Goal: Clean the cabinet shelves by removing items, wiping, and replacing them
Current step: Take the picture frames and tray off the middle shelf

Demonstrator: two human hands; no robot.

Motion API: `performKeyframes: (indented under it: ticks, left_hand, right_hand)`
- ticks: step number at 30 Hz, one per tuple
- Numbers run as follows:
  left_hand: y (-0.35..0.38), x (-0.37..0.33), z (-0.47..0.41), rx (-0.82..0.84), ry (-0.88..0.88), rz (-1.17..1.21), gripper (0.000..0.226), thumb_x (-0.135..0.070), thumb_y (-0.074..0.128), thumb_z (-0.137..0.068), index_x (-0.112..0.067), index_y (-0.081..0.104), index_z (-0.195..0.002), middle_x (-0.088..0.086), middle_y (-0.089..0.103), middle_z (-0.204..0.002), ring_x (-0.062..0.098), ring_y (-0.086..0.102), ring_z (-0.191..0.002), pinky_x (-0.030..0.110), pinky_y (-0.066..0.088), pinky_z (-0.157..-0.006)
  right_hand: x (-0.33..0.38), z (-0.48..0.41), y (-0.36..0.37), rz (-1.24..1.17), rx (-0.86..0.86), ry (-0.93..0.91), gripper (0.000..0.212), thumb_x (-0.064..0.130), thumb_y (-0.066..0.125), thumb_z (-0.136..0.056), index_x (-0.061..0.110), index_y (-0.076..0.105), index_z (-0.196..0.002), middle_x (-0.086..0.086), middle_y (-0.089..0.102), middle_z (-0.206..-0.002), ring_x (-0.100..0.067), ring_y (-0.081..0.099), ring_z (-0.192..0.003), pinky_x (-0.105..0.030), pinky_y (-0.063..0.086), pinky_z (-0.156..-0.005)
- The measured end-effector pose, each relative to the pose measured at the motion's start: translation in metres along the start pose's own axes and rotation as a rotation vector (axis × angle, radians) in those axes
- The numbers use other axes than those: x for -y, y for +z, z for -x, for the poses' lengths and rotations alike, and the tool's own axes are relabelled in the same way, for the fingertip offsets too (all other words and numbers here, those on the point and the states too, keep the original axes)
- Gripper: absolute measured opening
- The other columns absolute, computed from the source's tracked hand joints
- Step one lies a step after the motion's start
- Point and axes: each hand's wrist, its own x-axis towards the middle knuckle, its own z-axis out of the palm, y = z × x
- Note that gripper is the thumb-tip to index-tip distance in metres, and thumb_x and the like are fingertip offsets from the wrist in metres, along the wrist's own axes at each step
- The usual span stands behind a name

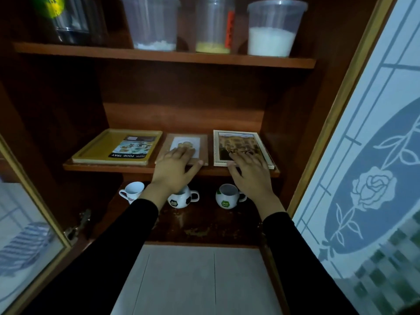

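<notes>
Fingers (181, 153) of both hands are lying flat, gripping nothing, on the brown frame (184, 148) and white frame (242, 147), likely removing them next, which needs curling under front edges.

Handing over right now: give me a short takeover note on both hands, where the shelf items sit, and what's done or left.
Left hand: flat on the brown picture frame, open.
Right hand: flat on the white-edged picture frame, open.
Both frames lie flat on the middle shelf beside the yellow food tray.
Three mugs stand on the shelf below; containers on the top shelf.
No cloth in either hand; whether shelves are wiped cannot be told.
</notes>
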Motion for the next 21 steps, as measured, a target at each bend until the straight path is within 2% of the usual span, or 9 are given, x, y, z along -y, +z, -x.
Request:
performKeyframes:
  ticks: [4,10,13,17,19,21]
  left_hand:
    - [0.002,-0.002,0.003,-0.032,0.004,-0.013,0.090,-0.081,0.015,-0.082,-0.026,0.045,-0.147,0.004,0.043,-0.153,0.027,0.037,-0.142,0.042,0.025,-0.115]
    - [-0.004,-0.004,0.011,0.004,0.004,-0.055,0.094,-0.088,0.022,-0.078,-0.029,0.043,-0.147,0.002,0.040,-0.155,0.026,0.037,-0.142,0.045,0.027,-0.116]
    - [-0.008,-0.002,0.020,0.009,0.023,-0.078,0.090,-0.086,0.035,-0.080,-0.028,0.043,-0.147,0.002,0.040,-0.155,0.027,0.038,-0.141,0.046,0.030,-0.115]
    - [-0.011,-0.001,0.033,-0.024,0.056,-0.049,0.064,-0.055,0.062,-0.089,-0.024,0.050,-0.144,0.006,0.048,-0.149,0.031,0.046,-0.135,0.045,0.035,-0.109]
    - [-0.013,-0.003,0.043,-0.117,0.067,-0.024,0.049,-0.028,0.072,-0.088,-0.022,0.060,-0.135,0.008,0.058,-0.139,0.033,0.056,-0.125,0.044,0.042,-0.101]
    - [-0.014,-0.006,0.052,-0.195,0.050,-0.017,0.051,-0.003,0.073,-0.078,-0.021,0.067,-0.126,0.010,0.066,-0.128,0.036,0.063,-0.112,0.044,0.047,-0.093]
  right_hand:
    - [0.001,0.002,0.004,-0.001,0.013,0.008,0.054,0.059,0.031,-0.099,0.031,0.047,-0.143,0.004,0.043,-0.152,-0.018,0.034,-0.142,-0.039,0.013,-0.118]
    - [0.005,0.013,-0.008,0.005,0.059,-0.001,0.076,0.078,0.040,-0.084,0.033,0.044,-0.145,0.004,0.040,-0.153,-0.018,0.031,-0.143,-0.040,0.017,-0.117]
    - [0.011,0.021,-0.008,0.020,0.017,0.022,0.066,0.067,0.053,-0.087,0.031,0.048,-0.142,0.003,0.046,-0.149,-0.020,0.036,-0.140,-0.041,0.021,-0.117]
    - [0.028,0.031,-0.011,0.058,-0.097,0.067,0.047,0.037,0.071,-0.085,0.028,0.061,-0.130,0.001,0.062,-0.131,-0.026,0.053,-0.123,-0.044,0.034,-0.103]
    - [0.035,0.037,-0.014,0.105,-0.094,0.087,0.057,0.023,0.080,-0.075,0.032,0.062,-0.128,0.001,0.066,-0.123,-0.029,0.057,-0.114,-0.044,0.039,-0.094]
    - [0.039,0.043,-0.017,0.136,-0.102,0.085,0.066,0.016,0.085,-0.064,0.034,0.065,-0.124,-0.002,0.069,-0.113,-0.032,0.062,-0.104,-0.044,0.043,-0.087]
